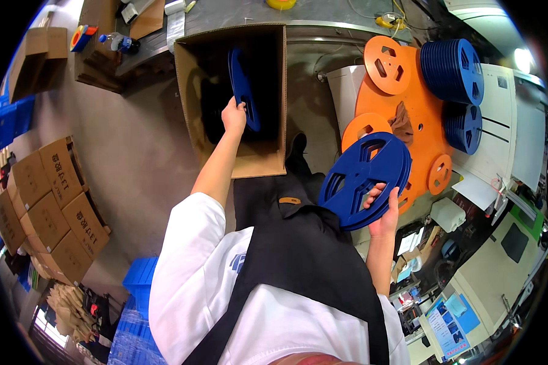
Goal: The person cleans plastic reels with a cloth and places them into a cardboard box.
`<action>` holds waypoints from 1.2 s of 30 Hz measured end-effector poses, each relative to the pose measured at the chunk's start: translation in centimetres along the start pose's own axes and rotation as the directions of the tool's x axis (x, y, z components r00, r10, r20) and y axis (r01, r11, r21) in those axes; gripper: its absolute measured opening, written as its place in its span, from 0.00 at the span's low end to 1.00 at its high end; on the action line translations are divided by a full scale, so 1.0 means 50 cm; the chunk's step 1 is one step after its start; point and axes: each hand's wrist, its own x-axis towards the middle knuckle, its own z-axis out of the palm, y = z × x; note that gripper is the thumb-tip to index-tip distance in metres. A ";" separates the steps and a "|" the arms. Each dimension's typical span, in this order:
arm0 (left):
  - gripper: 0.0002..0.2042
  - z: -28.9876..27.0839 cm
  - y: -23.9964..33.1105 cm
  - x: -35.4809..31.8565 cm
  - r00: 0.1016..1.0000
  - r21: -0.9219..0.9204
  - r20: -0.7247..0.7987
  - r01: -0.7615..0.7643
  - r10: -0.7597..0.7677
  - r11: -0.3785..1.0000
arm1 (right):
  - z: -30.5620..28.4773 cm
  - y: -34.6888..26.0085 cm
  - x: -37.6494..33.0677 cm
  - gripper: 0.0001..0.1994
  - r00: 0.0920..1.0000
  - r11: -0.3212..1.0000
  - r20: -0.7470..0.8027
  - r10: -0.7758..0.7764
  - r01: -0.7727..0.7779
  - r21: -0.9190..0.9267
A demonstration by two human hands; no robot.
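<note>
My left hand (234, 117) grips the edge of a blue reel disc (242, 88), which stands tilted on edge inside an open cardboard box (268, 167). Deep in that box it is dark, and what lies at the bottom is hard to make out. On my right side, several blue reel discs with cut-out windows (354, 173) lean together against my apron. My right hand (383, 210) holds this stack by its lower right part, with fingers passing through a window and the thumb along the outside.
A round orange table (377, 100) at the right carries orange discs (388, 65) and stacks of blue reels (450, 72). Behind the box runs a grey workbench (237, 15). Closed cartons (61, 210) are piled at the left, above blue crates (134, 328). A bottle (119, 42) stands at the upper left.
</note>
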 end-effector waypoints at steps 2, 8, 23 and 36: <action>0.20 -0.001 0.007 0.000 0.995 0.077 0.094 0.014 -0.021 0.997 | 0.003 0.000 -0.001 0.23 1.000 1.000 0.005 -0.008 0.008 -0.024; 0.38 -0.008 -0.041 -0.050 0.973 -0.015 0.159 0.171 -0.166 0.985 | 0.029 0.002 -0.001 0.25 0.999 0.998 0.045 -0.032 0.034 -0.044; 0.33 -0.245 0.021 -0.306 0.849 0.211 0.183 -0.526 0.496 0.824 | 0.092 -0.015 -0.008 0.25 0.803 0.940 0.571 -0.169 -0.043 0.339; 0.20 -0.315 0.191 -0.343 0.182 0.185 0.612 -0.979 0.770 0.085 | 0.135 -0.006 -0.017 0.29 0.614 0.911 0.778 -0.136 -0.231 0.342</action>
